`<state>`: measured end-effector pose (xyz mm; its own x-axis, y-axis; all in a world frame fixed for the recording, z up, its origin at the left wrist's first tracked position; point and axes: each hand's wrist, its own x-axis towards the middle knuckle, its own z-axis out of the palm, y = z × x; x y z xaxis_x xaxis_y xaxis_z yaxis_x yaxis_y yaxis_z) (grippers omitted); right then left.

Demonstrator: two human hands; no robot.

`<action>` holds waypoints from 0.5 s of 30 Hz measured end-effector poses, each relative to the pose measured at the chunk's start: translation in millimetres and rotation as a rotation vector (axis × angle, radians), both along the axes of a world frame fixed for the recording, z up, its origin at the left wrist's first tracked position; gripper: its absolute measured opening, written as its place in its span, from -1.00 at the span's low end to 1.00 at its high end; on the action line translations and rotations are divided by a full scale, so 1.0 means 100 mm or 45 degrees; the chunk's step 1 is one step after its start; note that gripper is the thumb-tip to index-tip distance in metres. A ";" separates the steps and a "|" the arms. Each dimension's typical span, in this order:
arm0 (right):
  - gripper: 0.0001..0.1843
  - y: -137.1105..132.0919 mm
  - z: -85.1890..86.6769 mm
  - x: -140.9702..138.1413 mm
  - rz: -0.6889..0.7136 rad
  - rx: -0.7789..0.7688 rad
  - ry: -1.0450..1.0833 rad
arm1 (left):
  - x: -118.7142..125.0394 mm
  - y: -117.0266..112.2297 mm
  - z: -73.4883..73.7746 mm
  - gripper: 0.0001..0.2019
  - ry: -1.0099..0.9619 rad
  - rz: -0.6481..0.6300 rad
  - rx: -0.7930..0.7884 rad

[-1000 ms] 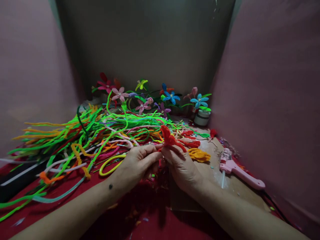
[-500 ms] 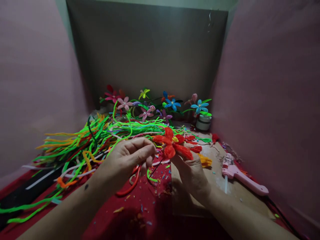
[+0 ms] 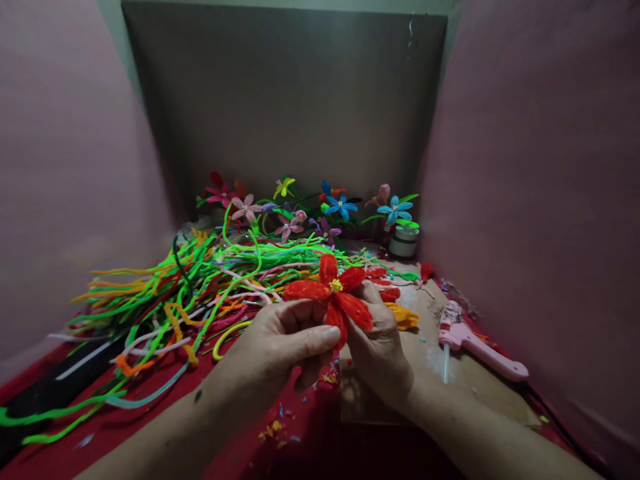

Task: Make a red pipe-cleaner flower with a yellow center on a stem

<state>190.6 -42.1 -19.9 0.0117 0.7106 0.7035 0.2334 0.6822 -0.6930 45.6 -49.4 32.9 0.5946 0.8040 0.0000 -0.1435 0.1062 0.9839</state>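
Between my hands is a red pipe-cleaner flower [image 3: 353, 308] with five fuzzy petals and a yellow centre, facing me. My left hand [image 3: 295, 340] pinches its lower petal, thumb in front and fingers behind. From the right, my right hand [image 3: 377, 340] grips the flower from behind, its fingertips partly hidden by the petals. Any stem behind the bloom is hidden by my hands. Just beyond my right hand lie a bundle of orange pipe-cleaner loops [image 3: 403, 317] and some red petal pieces [image 3: 390, 294].
A heap of loose pipe cleaners [image 3: 200, 280], mostly green, spreads left and behind. Finished flowers [image 3: 341, 208] stand along the back, beside a small jar [image 3: 403, 241]. A pink glue gun [image 3: 480, 347] rests on a brown board [image 3: 425, 393] at right. Scraps litter the red cloth [image 3: 280, 460].
My left hand has moved right and taken hold of a petal. The red flower has turned to face me more squarely. The view has shifted slightly.
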 end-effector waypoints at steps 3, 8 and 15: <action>-0.75 0.00 0.02 0.00 -0.017 0.010 0.002 | -0.05 0.05 0.01 -0.88 0.078 -0.028 0.004; -0.79 0.00 0.04 -0.01 -0.077 0.106 -0.057 | -0.10 0.12 0.10 -0.70 0.113 0.098 0.141; -0.80 0.02 0.02 -0.02 -0.094 0.174 -0.065 | -0.04 0.15 0.04 -0.86 -0.028 0.220 -0.034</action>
<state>188.9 -40.4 -17.8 0.0223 0.6066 0.7947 0.3192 0.7490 -0.5806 41.3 -34.6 37.0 0.4473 0.8943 -0.0113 -0.1831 0.1039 0.9776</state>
